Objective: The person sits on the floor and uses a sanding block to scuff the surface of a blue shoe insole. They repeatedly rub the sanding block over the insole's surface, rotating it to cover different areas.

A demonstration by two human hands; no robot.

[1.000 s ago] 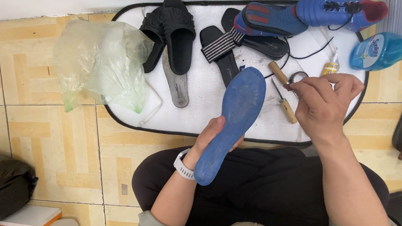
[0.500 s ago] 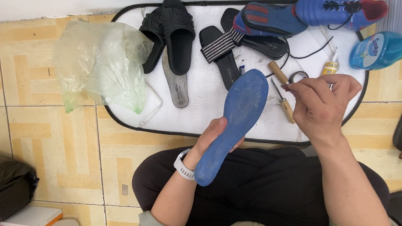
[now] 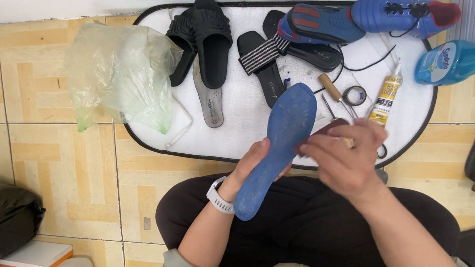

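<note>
Head view, looking down at a seated person's lap. A tiled floor in tan and cream lies bare to the left of the knees; a white mat with a black border spans the upper middle, its near edge just beyond the knees. A crumpled pale green plastic bag overlaps the mat's left end. On the mat: black sandals, a blue sports shoe, a grey insole, a glue tube and a wooden-handled tool, which crowd its far and right parts; its near left part is bare. A blue spray bottle lies off its right end.

The blue insole, long, matt and scuffed, is held tilted over the mat's near edge, toe end away from the person. The left hand, wrist bearing a white watch, is clasped around its lower half from behind. The right hand is closed on a small dark reddish piece that touches the insole's right edge.
</note>
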